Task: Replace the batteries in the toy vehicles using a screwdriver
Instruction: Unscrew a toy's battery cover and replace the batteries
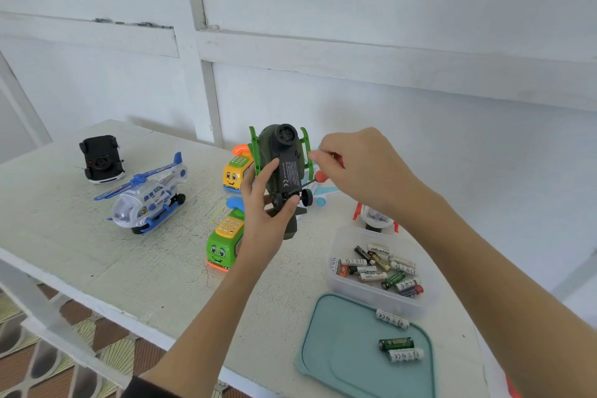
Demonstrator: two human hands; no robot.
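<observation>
Toy helicopter, dark green and belly-up, is sitting clamped in the left hand above the surface, while the right hand is pinching a screwdriver against its underside.

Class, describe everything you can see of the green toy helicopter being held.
The green helicopter is dark olive plastic with bright green skids along both sides. It is held up off the table, turned belly toward the camera, showing a round black part at the top, a black panel with white print and a CE mark, and small black wheels at the bottom. The left hand grips its left and lower edge. The right hand holds a screwdriver whose thin shaft reaches the underside near the wheels.
</observation>
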